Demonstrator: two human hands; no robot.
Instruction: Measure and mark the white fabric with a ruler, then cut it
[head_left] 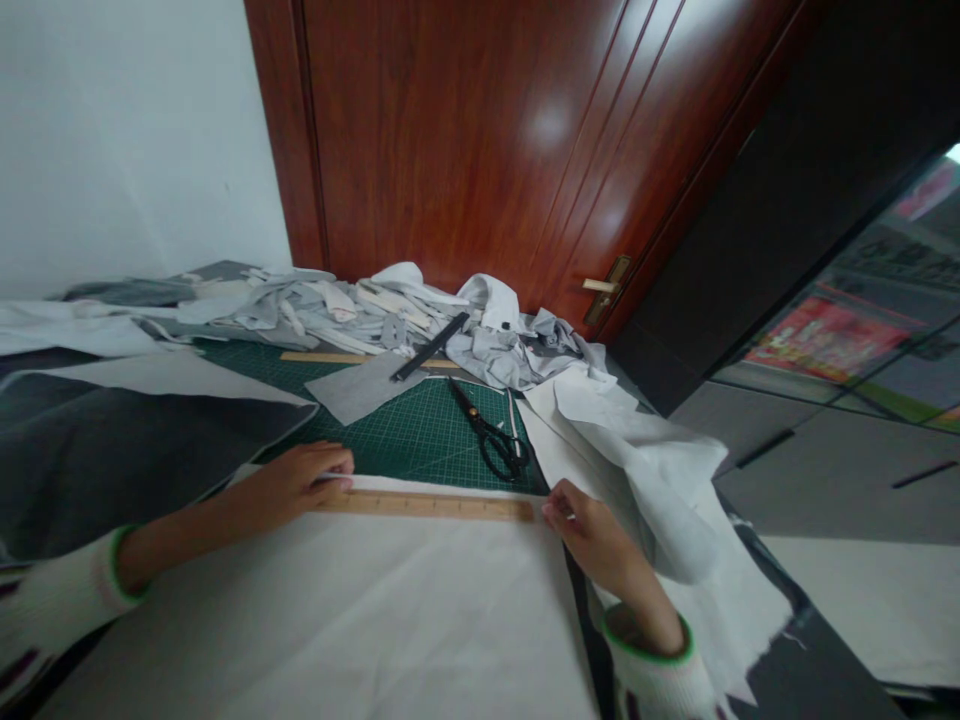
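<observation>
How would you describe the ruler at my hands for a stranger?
Start at the green cutting mat. Along its near edge, on the white cloth, lies a wooden ruler between the left hand and right hand. The other wooden ruler lies by the scrap pile.

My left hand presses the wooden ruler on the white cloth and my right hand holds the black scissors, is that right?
Not quite. In the head view the right hand rests at the right end of the ruler; the scissors lie untouched on the green mat. The rest holds.
</observation>
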